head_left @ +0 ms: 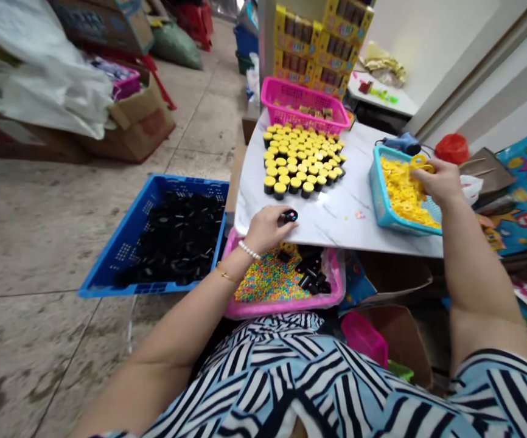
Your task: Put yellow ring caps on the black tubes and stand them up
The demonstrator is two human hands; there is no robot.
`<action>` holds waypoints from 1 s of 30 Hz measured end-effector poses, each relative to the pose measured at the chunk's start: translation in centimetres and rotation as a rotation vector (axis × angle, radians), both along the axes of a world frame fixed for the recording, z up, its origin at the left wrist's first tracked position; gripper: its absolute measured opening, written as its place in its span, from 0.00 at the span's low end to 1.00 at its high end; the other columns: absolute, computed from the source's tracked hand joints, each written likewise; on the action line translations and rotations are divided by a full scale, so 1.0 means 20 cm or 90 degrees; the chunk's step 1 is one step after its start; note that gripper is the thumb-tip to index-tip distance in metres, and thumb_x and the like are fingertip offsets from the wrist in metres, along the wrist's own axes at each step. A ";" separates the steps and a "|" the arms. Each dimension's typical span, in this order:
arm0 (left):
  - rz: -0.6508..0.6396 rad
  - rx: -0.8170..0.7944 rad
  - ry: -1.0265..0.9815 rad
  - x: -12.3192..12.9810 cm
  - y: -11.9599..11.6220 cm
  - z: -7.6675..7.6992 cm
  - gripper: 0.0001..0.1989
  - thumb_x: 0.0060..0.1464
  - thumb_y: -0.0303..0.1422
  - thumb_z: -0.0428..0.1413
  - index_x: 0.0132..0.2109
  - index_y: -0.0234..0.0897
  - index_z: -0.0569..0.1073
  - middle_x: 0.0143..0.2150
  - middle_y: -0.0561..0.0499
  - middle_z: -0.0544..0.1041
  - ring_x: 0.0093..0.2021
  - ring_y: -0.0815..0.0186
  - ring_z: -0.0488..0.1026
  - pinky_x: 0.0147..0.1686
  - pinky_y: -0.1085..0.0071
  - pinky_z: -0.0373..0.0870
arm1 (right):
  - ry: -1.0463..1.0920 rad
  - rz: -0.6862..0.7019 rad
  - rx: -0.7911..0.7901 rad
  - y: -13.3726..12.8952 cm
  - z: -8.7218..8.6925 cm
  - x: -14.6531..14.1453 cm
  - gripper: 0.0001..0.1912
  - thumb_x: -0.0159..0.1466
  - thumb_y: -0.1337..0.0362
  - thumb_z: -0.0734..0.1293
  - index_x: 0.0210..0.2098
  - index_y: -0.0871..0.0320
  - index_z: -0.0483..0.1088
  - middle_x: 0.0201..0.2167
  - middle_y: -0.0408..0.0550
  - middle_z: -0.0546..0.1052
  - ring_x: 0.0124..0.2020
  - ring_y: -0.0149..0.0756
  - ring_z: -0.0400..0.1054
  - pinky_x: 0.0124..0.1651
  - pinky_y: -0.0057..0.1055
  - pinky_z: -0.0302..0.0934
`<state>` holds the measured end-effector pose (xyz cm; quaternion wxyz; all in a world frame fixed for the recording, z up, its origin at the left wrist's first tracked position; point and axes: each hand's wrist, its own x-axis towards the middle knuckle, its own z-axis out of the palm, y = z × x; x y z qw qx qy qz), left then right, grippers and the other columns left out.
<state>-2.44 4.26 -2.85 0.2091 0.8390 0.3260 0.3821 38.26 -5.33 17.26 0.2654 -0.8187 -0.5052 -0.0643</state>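
Observation:
My left hand (268, 228) is closed round a small black container (289, 215) at the table's front edge, with colourful bits showing at its mouth. Below it, a pink basket (336, 292) holds small coloured balls (268, 280) and several black containers. My right hand (441, 179) pinches a yellow plastic piece (421, 162) above the turquoise basket (382, 210) of yellow pieces (403, 188). Several black containers with yellow lids (302, 158) stand grouped on the white table (309, 222).
A blue crate (131, 225) of black parts is left of the table. At the table's back stands a pink basket (291, 97), with stacked yellow boxes (322, 36) behind. A blue tool (398, 143) and red bag (452, 148) lie beyond the turquoise basket. Cardboard boxes (140, 121) sit upper left.

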 end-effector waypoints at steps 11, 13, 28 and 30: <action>-0.011 0.006 -0.010 0.00 -0.03 0.01 0.19 0.59 0.39 0.64 0.54 0.36 0.77 0.47 0.44 0.83 0.47 0.57 0.77 0.49 0.58 0.74 | -0.086 0.264 -0.197 0.27 -0.51 -0.57 0.13 0.61 0.60 0.71 0.44 0.57 0.81 0.35 0.50 0.82 0.37 0.41 0.75 0.41 0.33 0.65; -0.012 0.006 -0.010 0.00 -0.03 0.02 0.19 0.59 0.39 0.64 0.54 0.36 0.77 0.46 0.44 0.83 0.46 0.58 0.76 0.48 0.59 0.74 | -0.098 0.286 -0.219 0.31 -0.55 -0.57 0.20 0.61 0.57 0.72 0.51 0.56 0.80 0.41 0.53 0.83 0.41 0.44 0.76 0.46 0.36 0.67; -0.039 0.044 -0.006 -0.02 -0.05 0.03 0.17 0.62 0.39 0.61 0.55 0.35 0.76 0.43 0.44 0.82 0.44 0.57 0.76 0.46 0.60 0.73 | -0.175 0.198 -0.020 -0.31 -0.73 -0.58 0.17 0.73 0.60 0.62 0.52 0.55 0.80 0.44 0.54 0.79 0.45 0.41 0.75 0.48 0.36 0.70; -0.044 0.046 -0.002 -0.02 -0.05 0.03 0.18 0.63 0.39 0.61 0.55 0.35 0.76 0.43 0.44 0.82 0.44 0.58 0.76 0.46 0.60 0.73 | -0.207 0.212 -0.097 -0.34 -0.79 -0.55 0.19 0.74 0.62 0.60 0.57 0.52 0.78 0.46 0.54 0.78 0.45 0.40 0.74 0.45 0.34 0.68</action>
